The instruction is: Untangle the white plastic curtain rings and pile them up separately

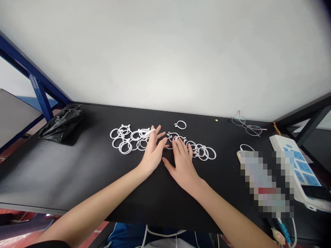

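Observation:
Two groups of white plastic curtain rings lie on the black table point(108, 172). My left hand point(152, 151) stands on its edge against the left pile of rings point(125, 147), its fingers stretched and apart. One tilted ring point(149, 133) rests against the back of that hand. Palm down, my right hand point(184, 165) has its fingertips on rings of the right group point(203, 151), thumb spread to the side. Its fingers partly cover a few of these rings. A single ring point(181, 124) lies by itself farther back.
At the back left is a crumpled black plastic bag point(62, 125). Eyeglasses point(248, 126) lie near the white wall point(160, 58). On the right are a blurred-out phone-like object point(261, 179), cables, and a white power strip point(297, 165). A blue metal frame point(41, 96) borders the left side.

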Demonstrator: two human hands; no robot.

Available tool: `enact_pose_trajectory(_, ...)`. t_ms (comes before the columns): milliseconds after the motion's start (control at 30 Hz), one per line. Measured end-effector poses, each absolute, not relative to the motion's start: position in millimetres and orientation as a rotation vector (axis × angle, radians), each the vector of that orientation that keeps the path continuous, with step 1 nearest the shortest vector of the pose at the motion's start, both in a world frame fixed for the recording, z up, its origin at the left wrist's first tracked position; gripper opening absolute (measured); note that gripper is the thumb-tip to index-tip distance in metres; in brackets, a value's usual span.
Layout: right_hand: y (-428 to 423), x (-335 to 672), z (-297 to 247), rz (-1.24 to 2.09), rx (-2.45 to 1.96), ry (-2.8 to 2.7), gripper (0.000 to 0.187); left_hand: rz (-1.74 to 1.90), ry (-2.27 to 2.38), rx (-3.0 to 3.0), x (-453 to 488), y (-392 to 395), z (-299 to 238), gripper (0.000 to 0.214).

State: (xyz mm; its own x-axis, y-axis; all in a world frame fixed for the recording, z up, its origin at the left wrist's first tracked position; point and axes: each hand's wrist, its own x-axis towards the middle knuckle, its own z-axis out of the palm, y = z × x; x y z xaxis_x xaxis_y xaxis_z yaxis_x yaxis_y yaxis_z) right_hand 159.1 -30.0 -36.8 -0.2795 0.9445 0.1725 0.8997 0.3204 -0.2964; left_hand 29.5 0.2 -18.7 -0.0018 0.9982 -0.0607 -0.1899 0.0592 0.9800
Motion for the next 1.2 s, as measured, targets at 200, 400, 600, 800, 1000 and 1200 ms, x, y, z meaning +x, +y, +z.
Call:
enact_pose_trajectory(200,-30,159,-36,0.185,-1.596,-2.217,0.06,1.213,1.051,1.041,29,0,-17,0.064)
enact_pose_trajectory(400,-30,159,-37,0.177,-1.521,-2.155,0.061,1.262,1.033,1.024,28,-1,-21,0.071)
enact_pose_trajectory(600,-30,158,-37,0.203,-1.504,-2.116,0.06,1.274,1.053,1.033,28,0,-24,0.074)
enact_pose_trajectory(800,-30,158,-33,0.258,-1.41,-2.048,0.053,1.273,1.063,1.064,28,0,-23,0.067)
enact_pose_trajectory(1000,-30,158,-22,0.325,-1.224,-1.987,0.031,1.128,1.005,1.15,30,-2,-17,0.038)
enact_pose_trajectory(1200,-30,157,-15,0.328,-1.095,-1.966,0.025,1.05,0.942,1.244,29,-2,-11,0.033)
